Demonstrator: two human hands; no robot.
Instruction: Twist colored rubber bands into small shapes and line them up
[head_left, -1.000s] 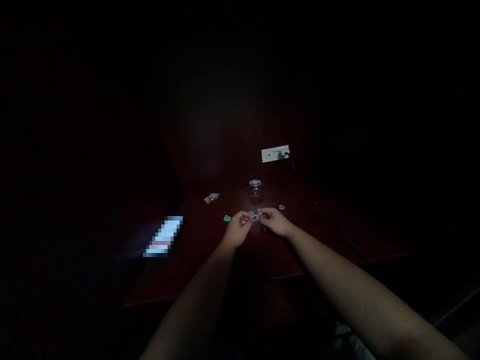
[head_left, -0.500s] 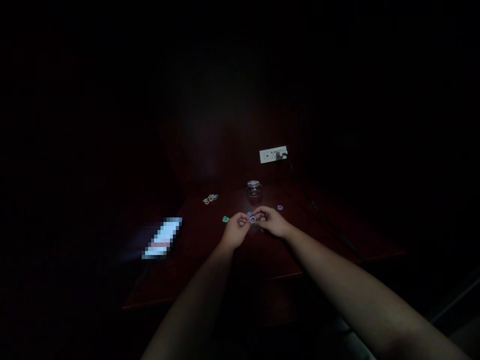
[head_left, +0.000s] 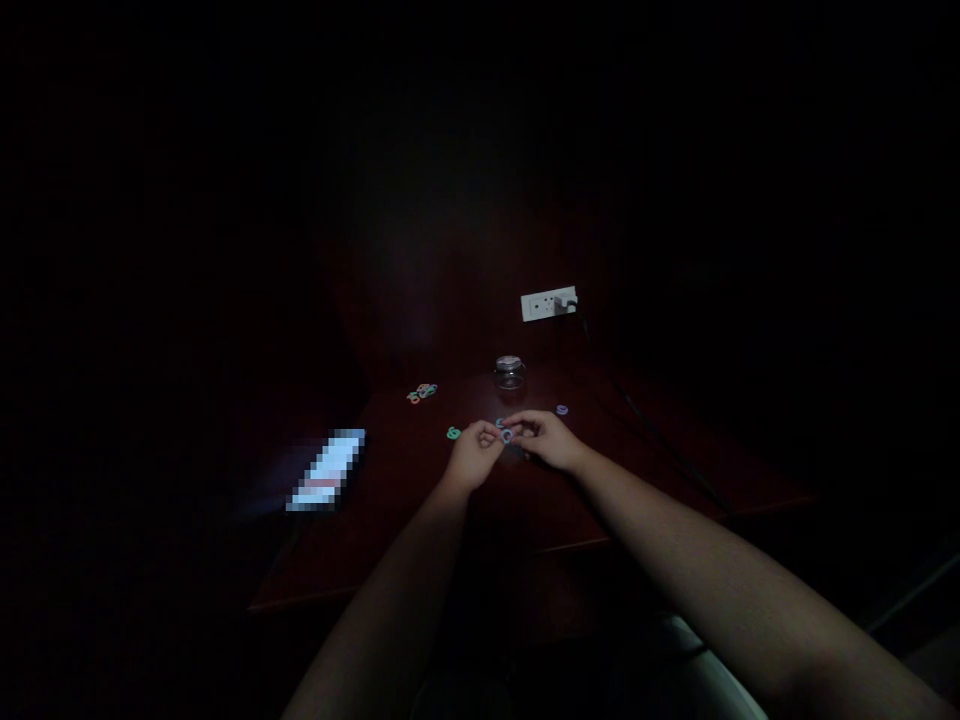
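My left hand (head_left: 477, 452) and my right hand (head_left: 546, 440) meet over the dark red table (head_left: 525, 520). Between their fingertips they pinch a small light blue ring (head_left: 506, 436), one hand on each side. Just behind it, another small blue ring (head_left: 500, 423) is partly covered by my right fingers. A green ring-like piece (head_left: 454, 433) lies left of my left hand, and a purple one (head_left: 562, 410) lies beyond my right hand. Several mixed-colour rings (head_left: 422, 393) form a cluster at the back left. Behind my hands stands a clear lidded jar (head_left: 510, 374).
A glowing, pixelated screen (head_left: 327, 472) lies at the table's left side. On the back wall is a white socket strip (head_left: 548, 304) with a plug in it, and a dark cable (head_left: 667, 445) runs down to the right. The surroundings are very dark.
Both hands stay close together around the blue ring, which has turned slightly between the fingertips. The view has shifted a little, so the socket and jar appear slightly higher.
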